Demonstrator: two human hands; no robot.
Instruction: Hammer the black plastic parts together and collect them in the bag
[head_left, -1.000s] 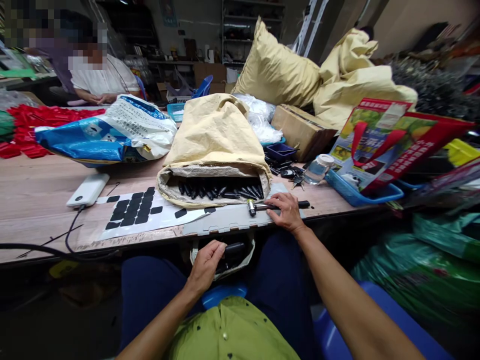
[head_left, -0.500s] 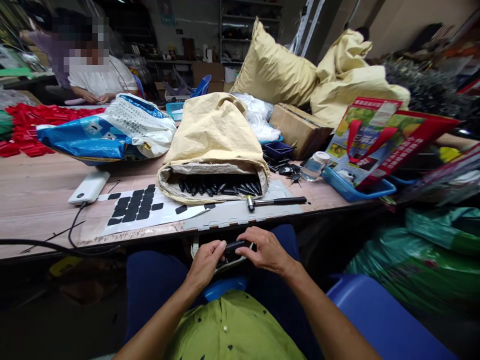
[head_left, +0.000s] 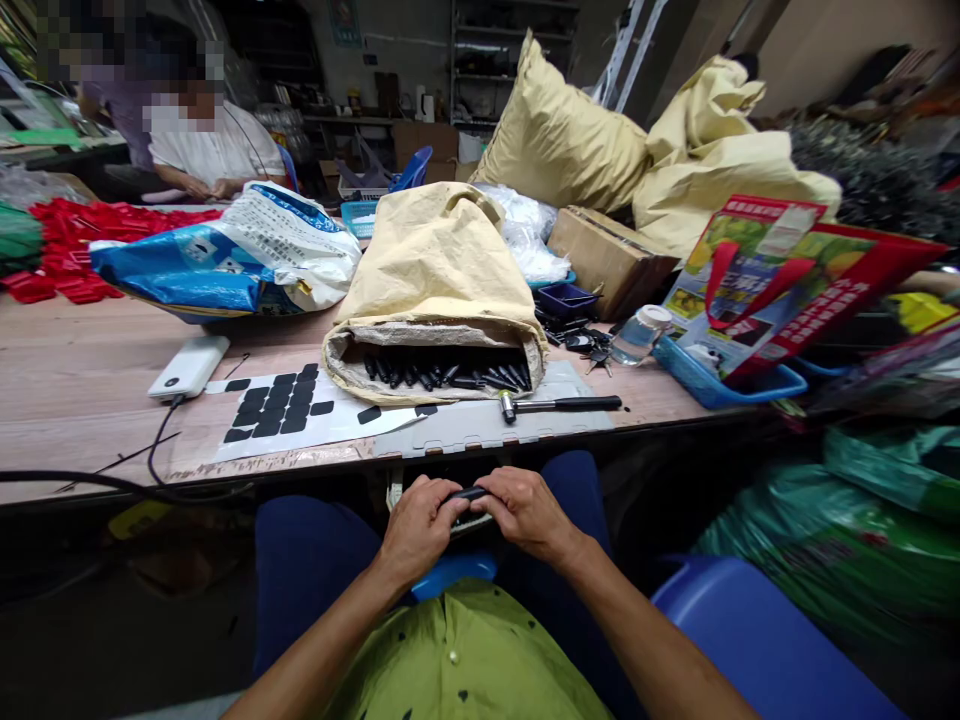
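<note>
Just below the table's front edge, over my lap, my left hand (head_left: 421,522) is closed on one end of a small black cylindrical piece (head_left: 470,493). My right hand (head_left: 529,512) pinches its other end between thumb and fingers. Under the hands, the pale rim of a container (head_left: 394,490) shows, and its contents are mostly hidden. Straight ahead on the table lies a yellow cloth sack (head_left: 427,265), its mouth facing me. Several slim black pieces (head_left: 450,374) with pointed ends lie inside. In front of the sack rests a hammer (head_left: 562,404) with a black handle.
A sheet of black stickers (head_left: 274,405) and a white power bank (head_left: 189,367) with a cable lie left. A blue-white bag (head_left: 225,262) stands beyond. To the right are a water jar (head_left: 641,335), keys and a blue basket (head_left: 731,385). A co-worker (head_left: 217,145) sits far left.
My left hand has come up and closed further over its end of the black piece. Both hands now grip it closer together. The view has shifted slightly left.
</note>
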